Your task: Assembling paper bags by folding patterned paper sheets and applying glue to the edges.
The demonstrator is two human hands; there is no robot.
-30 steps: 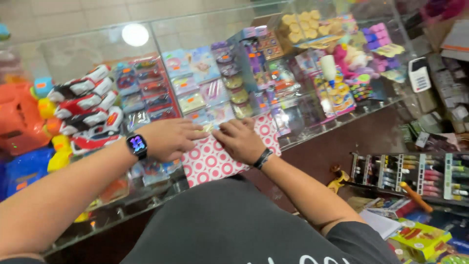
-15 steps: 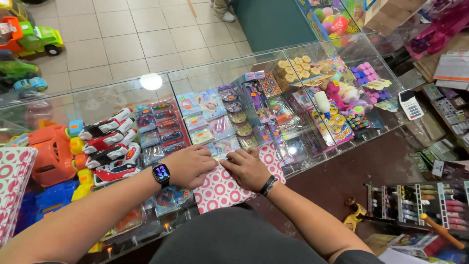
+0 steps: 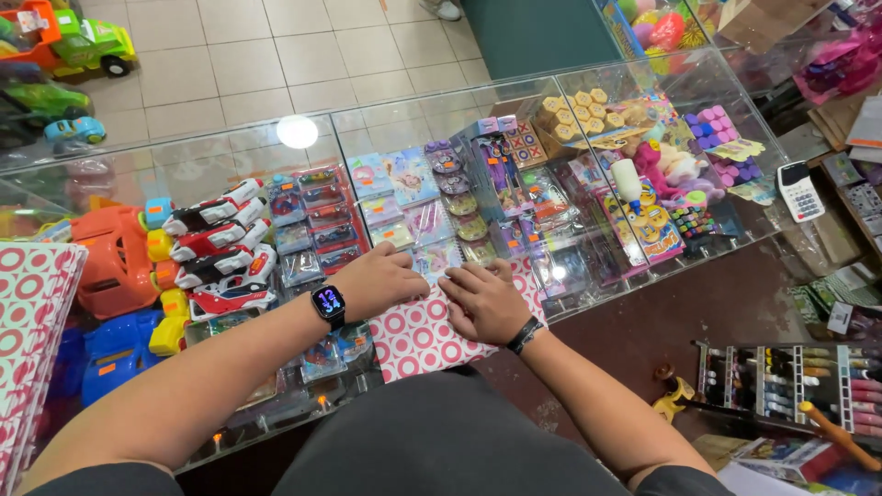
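Under both hands (image 3: 432,292), wrapped parcel (image 3: 418,338) half-hidden

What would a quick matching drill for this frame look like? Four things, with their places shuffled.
Things:
1. left hand
2. calculator
3. smartwatch
4. stack of dotted paper

Places:
A. far right of the glass counter
B. on the left wrist
C. flat on the red-and-white dotted package, beside the right hand
D. at the left edge of the view

Pairs: 1-C, 2-A, 3-B, 4-D
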